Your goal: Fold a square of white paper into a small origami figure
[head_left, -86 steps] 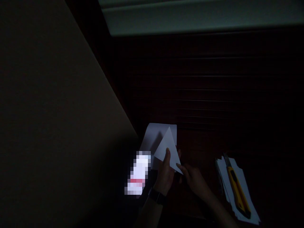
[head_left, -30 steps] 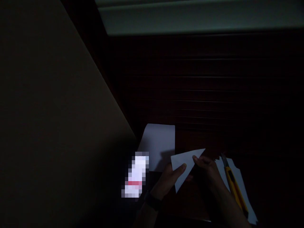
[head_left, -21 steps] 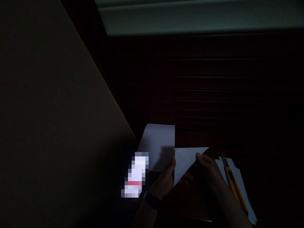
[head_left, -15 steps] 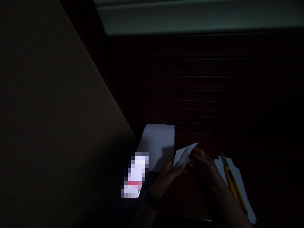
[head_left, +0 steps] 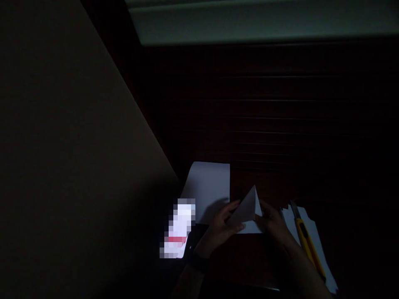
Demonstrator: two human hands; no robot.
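Note:
Between my two hands is a folded piece of white paper [head_left: 246,207], its pointed top standing up and a flat flap showing along its lower edge. My left hand [head_left: 220,228], with a dark band at the wrist, pinches the paper's left side between thumb and fingers. On the right side, my right hand [head_left: 272,222] grips the paper's edge; its fingertips are partly hidden in shadow. Behind my left hand lies a larger sheet of white paper [head_left: 210,185], with the shadow of the hand falling across it.
A bright, pixelated phone-like screen [head_left: 179,228] lies left of my left wrist. To the right, a yellow utility knife [head_left: 308,249] rests on more white paper [head_left: 321,241]. The dark wooden table [head_left: 243,265] meets a slatted panel behind and a pale wall [head_left: 77,145] at left.
The folded paper has been turned, so its point now stands upright and a lower flap shows. My right hand has shifted slightly down along its right side.

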